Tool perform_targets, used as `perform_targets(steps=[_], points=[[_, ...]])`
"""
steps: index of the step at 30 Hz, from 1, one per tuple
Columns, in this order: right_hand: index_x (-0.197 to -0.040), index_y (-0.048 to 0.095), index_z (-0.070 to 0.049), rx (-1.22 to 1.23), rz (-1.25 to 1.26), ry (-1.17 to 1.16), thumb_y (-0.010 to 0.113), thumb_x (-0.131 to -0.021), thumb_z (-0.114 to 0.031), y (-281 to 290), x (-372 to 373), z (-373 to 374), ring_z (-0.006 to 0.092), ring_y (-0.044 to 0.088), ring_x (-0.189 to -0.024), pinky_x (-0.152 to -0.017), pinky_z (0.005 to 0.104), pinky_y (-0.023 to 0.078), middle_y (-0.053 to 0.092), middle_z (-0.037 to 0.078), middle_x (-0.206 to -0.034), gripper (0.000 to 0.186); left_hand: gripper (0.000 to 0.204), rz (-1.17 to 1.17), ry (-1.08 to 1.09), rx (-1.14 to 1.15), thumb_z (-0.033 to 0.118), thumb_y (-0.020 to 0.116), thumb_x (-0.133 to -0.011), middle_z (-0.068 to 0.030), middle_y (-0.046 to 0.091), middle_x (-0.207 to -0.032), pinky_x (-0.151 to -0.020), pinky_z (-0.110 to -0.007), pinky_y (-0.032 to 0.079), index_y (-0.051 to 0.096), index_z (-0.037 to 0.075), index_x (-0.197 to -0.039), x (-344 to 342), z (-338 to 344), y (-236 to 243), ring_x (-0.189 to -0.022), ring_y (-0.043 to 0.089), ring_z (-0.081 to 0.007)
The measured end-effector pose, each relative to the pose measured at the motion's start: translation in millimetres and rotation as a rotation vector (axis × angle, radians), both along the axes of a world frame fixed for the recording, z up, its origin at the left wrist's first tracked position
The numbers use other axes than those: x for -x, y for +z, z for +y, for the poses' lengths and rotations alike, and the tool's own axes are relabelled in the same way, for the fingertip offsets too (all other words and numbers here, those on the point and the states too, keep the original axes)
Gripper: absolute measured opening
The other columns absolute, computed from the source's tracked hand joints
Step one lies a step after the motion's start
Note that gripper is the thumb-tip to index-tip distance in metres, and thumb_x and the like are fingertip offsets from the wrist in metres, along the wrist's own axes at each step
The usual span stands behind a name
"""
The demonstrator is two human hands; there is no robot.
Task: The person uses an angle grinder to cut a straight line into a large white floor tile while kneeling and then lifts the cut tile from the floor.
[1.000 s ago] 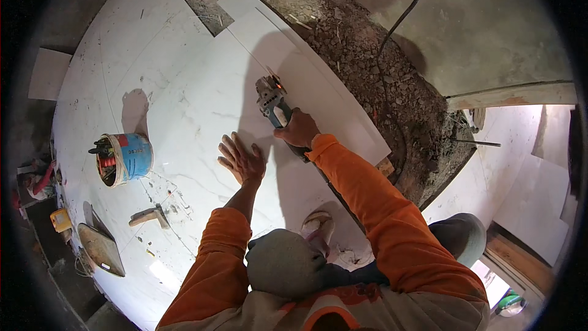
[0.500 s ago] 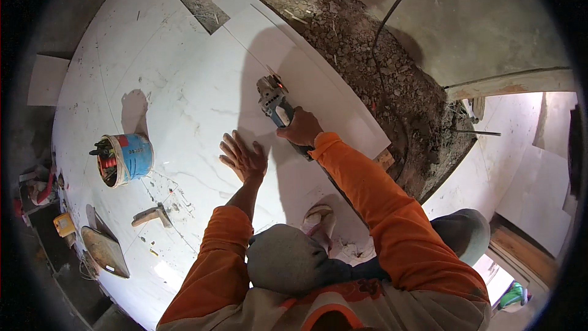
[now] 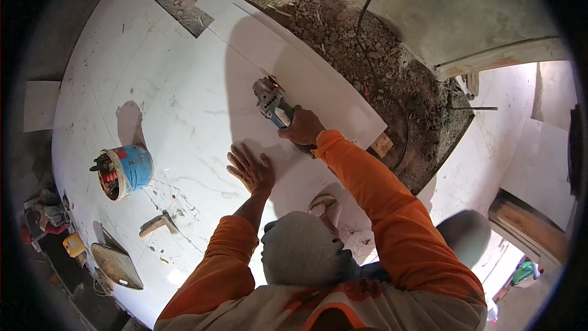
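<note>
My right hand (image 3: 304, 127) is wrapped around the body of a grey angle grinder (image 3: 274, 104). The grinder's head points away from me, and a small orange glow shows beside its disc. Under it lies a large white marbled tile (image 3: 331, 92), with a thin dark line running from near the disc toward the far notch. To the left of the grinder, my left hand (image 3: 252, 170) rests flat on the white surface with its fingers spread, holding nothing. My knee (image 3: 303, 248) and a shoe (image 3: 324, 205) are close behind the hands.
A blue bucket of tools (image 3: 136, 168) lies or leans at left, near a hammer-like tool (image 3: 158, 224) and a dark flat board (image 3: 116, 265). Broken rubble (image 3: 343, 37) borders the tile. A black cable (image 3: 370, 0) crosses it. A wooden block (image 3: 382, 145) sits by the tile's corner.
The whole view has shifted and turned slightly. Along the line, the grinder is a little nearer to me. My left hand shows slightly lower and further right, still flat.
</note>
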State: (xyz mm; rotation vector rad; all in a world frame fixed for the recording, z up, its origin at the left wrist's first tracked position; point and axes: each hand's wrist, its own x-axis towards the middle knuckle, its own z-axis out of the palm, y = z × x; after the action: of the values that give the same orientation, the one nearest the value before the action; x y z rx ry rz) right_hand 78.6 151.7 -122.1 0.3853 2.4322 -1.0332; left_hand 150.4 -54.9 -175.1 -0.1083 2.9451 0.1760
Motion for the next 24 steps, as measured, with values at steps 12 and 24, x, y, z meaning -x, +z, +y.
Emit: perform_targets(steps=[12, 24], points=[[-0.101, 0.053, 0.014, 0.028, 0.091, 0.008, 0.075, -0.063, -0.042, -8.7, -21.6, 10.2, 0.0425, 0.066, -0.088, -0.08, 0.0433, 0.053, 0.065, 0.03, -0.091, 0.071, 0.073, 0.011, 0.031, 0.019, 0.041, 0.042, -0.093, -0.0185, 0.008, -0.158, -0.112, -0.063, 0.003, 0.015, 0.006, -0.152, -26.2, 13.6, 4.2, -0.145, 0.003, -0.0413], [-0.106, 0.052, 0.015, -0.017, 0.068, 0.045, 0.074, -0.064, -0.042, -2.9, -32.4, 14.8, 0.042, 0.065, -0.091, -0.082, 0.0417, 0.053, 0.065, 0.03, -0.096, 0.075, 0.076, 0.009, 0.055, 0.063, 0.043, 0.042, -0.09, -0.0141, 0.007, -0.159, -0.114, -0.059, -0.001, 0.016, 0.007, -0.152, -27.5, 15.4, 1.5, -0.146, 0.002, -0.0381]])
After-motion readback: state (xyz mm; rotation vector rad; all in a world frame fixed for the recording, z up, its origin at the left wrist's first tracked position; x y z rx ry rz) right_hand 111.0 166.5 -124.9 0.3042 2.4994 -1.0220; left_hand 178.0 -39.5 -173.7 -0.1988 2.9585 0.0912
